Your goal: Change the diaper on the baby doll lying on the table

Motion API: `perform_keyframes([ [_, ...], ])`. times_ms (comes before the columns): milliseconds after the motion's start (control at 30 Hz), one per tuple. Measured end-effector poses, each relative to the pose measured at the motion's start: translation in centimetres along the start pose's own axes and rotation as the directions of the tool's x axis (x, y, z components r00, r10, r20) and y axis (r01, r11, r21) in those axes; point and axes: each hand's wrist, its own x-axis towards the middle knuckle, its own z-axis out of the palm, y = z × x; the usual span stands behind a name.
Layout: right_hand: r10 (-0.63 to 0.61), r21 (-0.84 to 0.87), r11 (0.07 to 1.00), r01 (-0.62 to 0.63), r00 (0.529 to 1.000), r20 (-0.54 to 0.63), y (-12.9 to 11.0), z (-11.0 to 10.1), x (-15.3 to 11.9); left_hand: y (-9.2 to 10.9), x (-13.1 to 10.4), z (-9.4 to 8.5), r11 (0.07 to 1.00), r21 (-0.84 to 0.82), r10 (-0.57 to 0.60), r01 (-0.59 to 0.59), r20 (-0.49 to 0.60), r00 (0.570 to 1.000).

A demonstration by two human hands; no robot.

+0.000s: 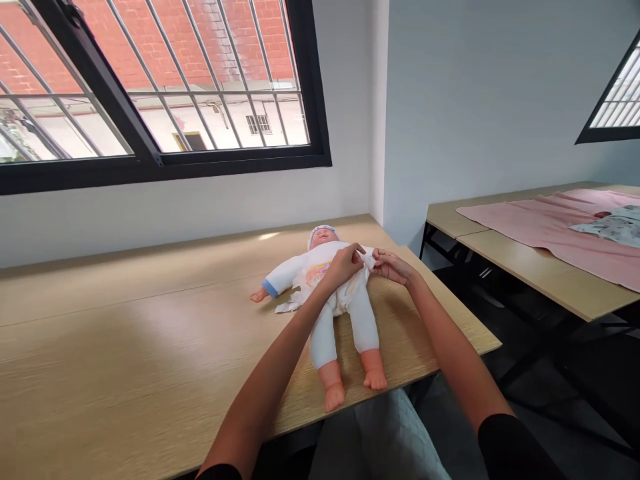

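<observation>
A baby doll (323, 236) in a white outfit and a headband lies on its back on the wooden table (165, 347), feet towards me. Around its hips is a white diaper (343, 301), with a loose tab (287, 307) sticking out at the left. My left hand (346, 263) is closed at the doll's waist, fingers pinched on the diaper's right side. Beside it, my right hand (394, 267) pinches white material at the same edge, near the doll's arm. The exact bit between the fingertips is too small to make out.
A second table (530, 263) stands to the right across a gap, with a pink cloth (540, 220) and a patterned garment (613, 227) on it. Behind my table are a wall and a barred window (240, 157). The doll's feet lie close to the table's front edge.
</observation>
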Motion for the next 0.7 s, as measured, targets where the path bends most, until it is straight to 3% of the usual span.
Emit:
perform_keyframes([
  [333,-0.014,0.007,1.000,0.014,0.999,-0.039,0.0,0.6,-0.1,0.5,-0.2,-0.4,0.995,-0.096,0.032,-0.024,0.079,0.996],
  [567,0.061,-0.070,0.996,-0.063,0.998,-0.027,0.1,1.4,-0.2,-0.3,-0.3,0.6,0.995,-0.099,0.034,-0.031,0.028,0.999],
  [700,0.045,-0.105,0.993,-0.052,0.996,-0.073,0.4,1.3,0.1,-0.8,0.0,1.1,0.996,-0.094,-0.005,0.006,0.016,1.000],
])
